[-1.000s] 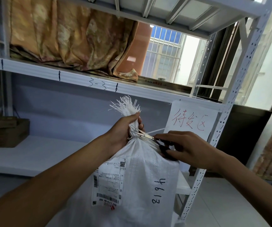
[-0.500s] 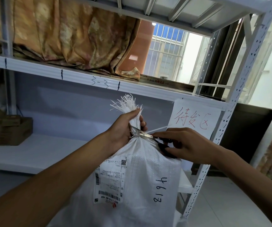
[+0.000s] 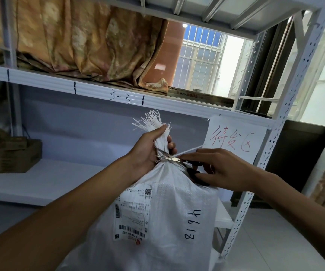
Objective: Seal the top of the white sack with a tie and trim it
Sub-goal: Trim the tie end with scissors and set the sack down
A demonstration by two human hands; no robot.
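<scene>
From the head view, we grip the gathered neck of the white sack (image 3: 157,222) in our left hand (image 3: 149,151), fingers clamped just under the frayed top. The sack stands in front of the white shelf rack (image 3: 271,153). Our right hand (image 3: 222,169) is closed on the black handles of the scissors (image 3: 174,159), whose blades sit slightly apart at the neck, where the tie (image 3: 189,150) is already cinched; its loose tail sticks out to the right. We judge the sealing done and the trimming in hand, the tail not yet cut. On the sack we read a handwritten "4613" and a barcoded shipping label (image 3: 132,212), too small to read. The shelf edge says "3-3"; a paper sign (image 3: 234,139) bears red handwritten characters.
</scene>
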